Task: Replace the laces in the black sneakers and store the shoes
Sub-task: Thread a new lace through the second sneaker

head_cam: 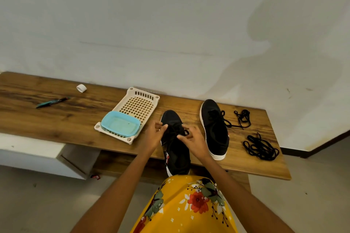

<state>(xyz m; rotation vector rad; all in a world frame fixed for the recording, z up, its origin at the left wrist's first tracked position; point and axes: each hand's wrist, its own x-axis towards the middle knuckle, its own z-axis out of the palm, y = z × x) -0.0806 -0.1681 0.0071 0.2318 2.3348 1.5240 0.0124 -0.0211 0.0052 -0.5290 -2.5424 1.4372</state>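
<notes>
Both hands worked over the near black sneaker, which lay on the tabletop with its heel past the front edge. The left hand pinched a strand of its black lace with curled fingers; the right hand pinched another strand beside it. Just right of the right hand stood the second sneaker, with two loose lace bundles further right. Left of the left hand sat a white basket holding a blue container.
</notes>
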